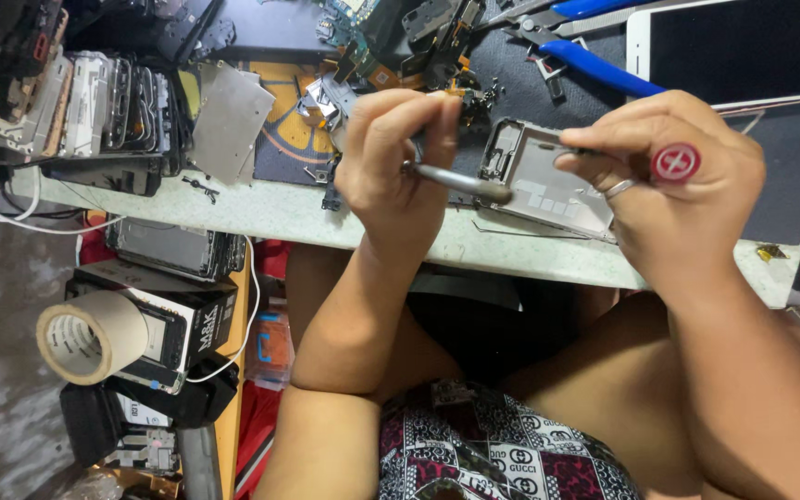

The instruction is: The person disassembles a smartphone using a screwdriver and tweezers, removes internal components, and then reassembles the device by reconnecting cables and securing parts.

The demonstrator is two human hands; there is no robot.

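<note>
Head view shows the left hand (398,162) gripping a slim screwdriver (460,181) while the right hand (673,190) pinches a thin, light, likely fragile phone frame (548,185), best held by its rim, at the bench's (261,208) front edge.

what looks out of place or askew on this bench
The phone frame lies tilted near the table edge, steadied by the right hand, while the left hand holds a metal tool. Small loose parts lie scattered on the bench, and a tape roll sits tipped on stacked boxes.
</note>
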